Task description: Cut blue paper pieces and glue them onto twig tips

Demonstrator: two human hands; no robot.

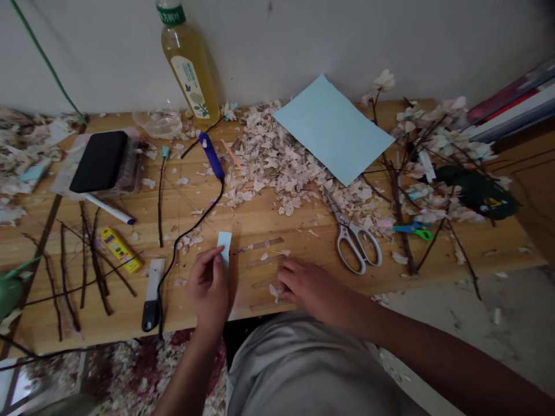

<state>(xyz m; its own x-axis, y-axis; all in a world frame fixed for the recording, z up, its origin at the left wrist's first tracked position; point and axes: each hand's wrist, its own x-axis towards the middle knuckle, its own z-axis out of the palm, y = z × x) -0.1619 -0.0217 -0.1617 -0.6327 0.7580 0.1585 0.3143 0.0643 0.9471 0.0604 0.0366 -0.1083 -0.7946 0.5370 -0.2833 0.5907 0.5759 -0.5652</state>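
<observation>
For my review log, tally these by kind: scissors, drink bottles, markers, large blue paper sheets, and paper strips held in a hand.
Scissors: 2 (grey-handled scissors, blue-and-green scissors)
Drink bottles: 1 (green-capped bottle)
Markers: 1 (blue-capped marker)
Large blue sheets: 1 (pale blue sheet)
Held strips: 1 (pale blue strip, left hand)
Total: 6
</observation>
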